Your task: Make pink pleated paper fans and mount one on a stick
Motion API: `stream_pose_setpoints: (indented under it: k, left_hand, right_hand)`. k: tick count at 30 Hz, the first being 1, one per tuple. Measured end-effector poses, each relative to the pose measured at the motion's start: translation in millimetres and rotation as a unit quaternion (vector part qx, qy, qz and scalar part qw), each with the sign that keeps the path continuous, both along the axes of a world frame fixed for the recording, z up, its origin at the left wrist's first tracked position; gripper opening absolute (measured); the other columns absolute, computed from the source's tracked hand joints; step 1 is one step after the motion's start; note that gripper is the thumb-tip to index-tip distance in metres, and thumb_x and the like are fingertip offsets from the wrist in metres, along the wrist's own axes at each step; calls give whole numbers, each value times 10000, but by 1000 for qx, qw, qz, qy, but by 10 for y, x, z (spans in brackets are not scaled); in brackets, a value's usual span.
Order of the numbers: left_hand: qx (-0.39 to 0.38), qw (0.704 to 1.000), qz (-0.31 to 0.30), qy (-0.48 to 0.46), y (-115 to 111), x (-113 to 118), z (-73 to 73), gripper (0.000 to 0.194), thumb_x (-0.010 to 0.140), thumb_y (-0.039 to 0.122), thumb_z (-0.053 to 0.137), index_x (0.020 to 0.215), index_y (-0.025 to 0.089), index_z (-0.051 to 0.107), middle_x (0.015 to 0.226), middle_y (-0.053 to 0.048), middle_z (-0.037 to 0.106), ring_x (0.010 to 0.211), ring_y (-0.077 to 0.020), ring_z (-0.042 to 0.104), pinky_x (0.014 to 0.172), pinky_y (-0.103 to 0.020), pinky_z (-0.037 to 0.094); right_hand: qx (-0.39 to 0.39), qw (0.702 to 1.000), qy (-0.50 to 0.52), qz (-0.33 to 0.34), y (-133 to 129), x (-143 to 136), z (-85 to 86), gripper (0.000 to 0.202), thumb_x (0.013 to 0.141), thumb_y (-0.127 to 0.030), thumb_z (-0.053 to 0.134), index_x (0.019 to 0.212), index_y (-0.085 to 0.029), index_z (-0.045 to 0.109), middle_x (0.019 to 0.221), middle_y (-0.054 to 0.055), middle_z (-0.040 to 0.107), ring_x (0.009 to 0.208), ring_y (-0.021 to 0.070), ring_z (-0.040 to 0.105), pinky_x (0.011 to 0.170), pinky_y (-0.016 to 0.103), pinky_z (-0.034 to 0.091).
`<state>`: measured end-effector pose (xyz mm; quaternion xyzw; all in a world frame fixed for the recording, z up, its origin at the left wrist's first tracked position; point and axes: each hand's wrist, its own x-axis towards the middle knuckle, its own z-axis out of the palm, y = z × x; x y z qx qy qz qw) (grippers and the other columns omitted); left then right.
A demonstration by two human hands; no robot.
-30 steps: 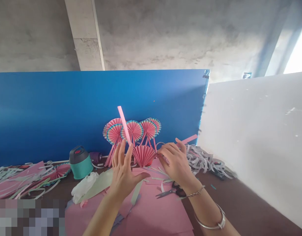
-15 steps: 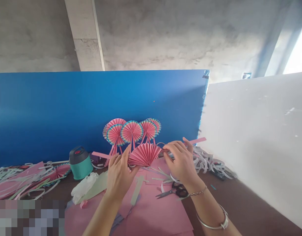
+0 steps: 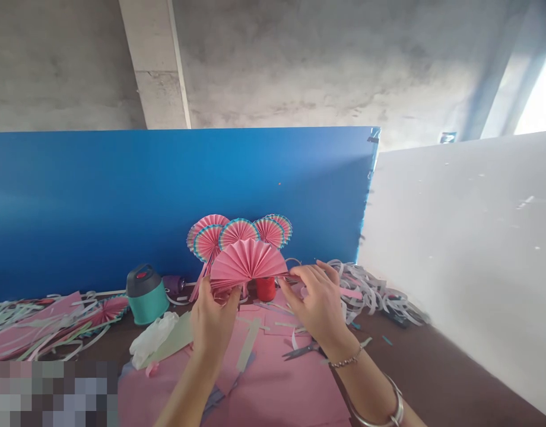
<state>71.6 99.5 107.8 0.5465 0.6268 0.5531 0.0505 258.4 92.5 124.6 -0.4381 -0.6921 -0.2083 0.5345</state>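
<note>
A pleated pink paper fan (image 3: 250, 260) is spread to about a half circle in front of me, above the table. My left hand (image 3: 214, 314) grips its left edge between thumb and fingers. At the opposite edge, my right hand (image 3: 315, 302) pinches the folds, and a pink strip (image 3: 351, 293) sticks out beyond its fingers. Beneath both hands lie pink paper sheets (image 3: 282, 385). Scissors (image 3: 301, 351) rest near my right wrist, their handles partly hidden by it.
Finished round fans (image 3: 240, 230) stand against the blue panel (image 3: 121, 196). A teal container (image 3: 147, 299) and a crumpled white plastic bag (image 3: 152, 339) sit at left. Behind the held fan is a red object (image 3: 266, 289). Paper strips (image 3: 380, 293) pile up at right.
The fan has been raised and shifted left, and it is spread wider. Both hands moved with it; the right hand came lower and closer in. The red object behind has come into view.
</note>
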Motion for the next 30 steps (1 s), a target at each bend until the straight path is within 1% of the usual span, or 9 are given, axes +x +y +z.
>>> stream_pose_setpoints:
  k: [4,10,14,17,20,23,26,28,30]
  left_hand:
    - [9,996,-59,-64,-50,51,44,401,676,496,693,930,227,539,803,-43,667,720,-267,630,608,-311,408]
    - [49,959,-208,-185,-101,93,65,254,778,459,618,817,211,576,732,-19,619,707,-200,584,639,-276,426]
    - [27,916,-291,-273,-81,87,66,271,764,448,659,791,180,628,727,-7,609,727,-165,565,671,-253,429]
    - [9,862,-330,-384,-58,112,46,303,709,410,732,882,172,657,731,6,616,722,-141,571,681,-238,433]
    - [4,816,-341,-467,-50,161,18,310,671,366,778,891,181,662,696,30,610,663,-106,561,659,-211,433]
    - [-2,794,-323,-515,-72,224,-3,308,618,334,817,833,174,666,731,22,646,665,-96,580,664,-200,445]
    - [-11,796,-321,-513,-113,292,-18,321,620,333,813,853,160,677,789,-7,681,716,-117,613,707,-221,464]
    - [-9,806,-327,-493,-138,325,-22,323,656,344,787,900,162,679,824,-19,695,756,-135,626,727,-234,468]
    - [-4,819,-329,-469,-154,336,-17,318,688,355,759,931,167,675,863,-29,704,788,-150,634,731,-242,469]
  right_hand:
    - [15,999,21,-21,2,-7,-12,159,843,-317,601,735,-208,558,658,-22,652,651,147,601,955,392,301]
    - [5,996,76,-46,65,36,-65,238,858,-368,583,687,-203,565,658,-21,667,639,141,609,994,408,273]
    - [-36,991,126,-20,101,50,-81,217,860,-371,557,726,-204,598,735,7,699,691,163,626,983,425,292]
    - [-104,976,186,31,111,8,-87,195,836,-370,559,741,-209,615,778,35,704,751,195,626,911,414,364]
    - [-199,933,279,113,111,-86,-102,191,795,-394,590,781,-205,611,795,56,696,778,219,624,775,366,441]
    - [-280,850,386,225,90,-222,-127,221,765,-403,605,831,-196,567,766,42,674,740,207,633,690,323,472]
    - [-332,782,420,318,32,-359,-155,223,780,-406,557,835,-193,523,742,17,640,666,172,622,641,299,485]
    - [-369,760,395,360,-20,-422,-169,207,803,-390,505,858,-191,504,776,9,623,570,131,579,574,280,468]
    - [-412,750,364,369,-70,-449,-173,167,820,-337,460,884,-188,501,748,-13,594,484,94,504,513,256,422]
